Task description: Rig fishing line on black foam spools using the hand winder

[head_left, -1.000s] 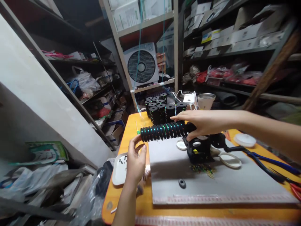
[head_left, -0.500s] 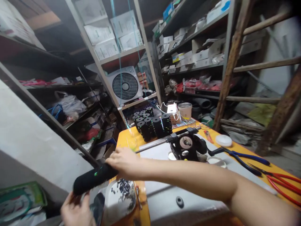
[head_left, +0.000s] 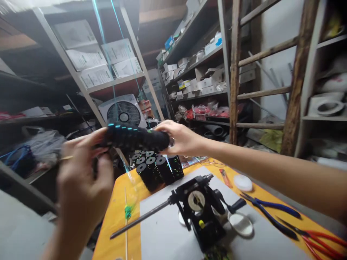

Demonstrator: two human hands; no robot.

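Observation:
A black cylinder (head_left: 135, 138) with bright turquoise marks along its top edge is held up above the table, lying roughly level. My left hand (head_left: 85, 173) grips its left end, thumb below and fingers above, slightly blurred. Around its right end close the fingers of my right hand (head_left: 180, 139). Behind and below it stand several similar black cylinders (head_left: 159, 173) with grey ring-shaped tops and green flecks. Nearer me on the table is a black hand-cranked winding machine (head_left: 202, 207) with a round dial and a long metal rod (head_left: 143, 218) pointing left.
The yellow table (head_left: 108, 220) carries a white sheet (head_left: 159, 231). At the right lie blue-handled pliers (head_left: 276, 207), red-handled pliers (head_left: 322, 234), an orange cutter (head_left: 225, 177) and a white round lid (head_left: 243, 183). A wooden ladder (head_left: 235, 72) and loaded shelves stand behind.
Both hands have lifted the black cylinder from the lower left up and to the right, and it is now nearly level. The view has turned right; the tray of small parts is out of sight.

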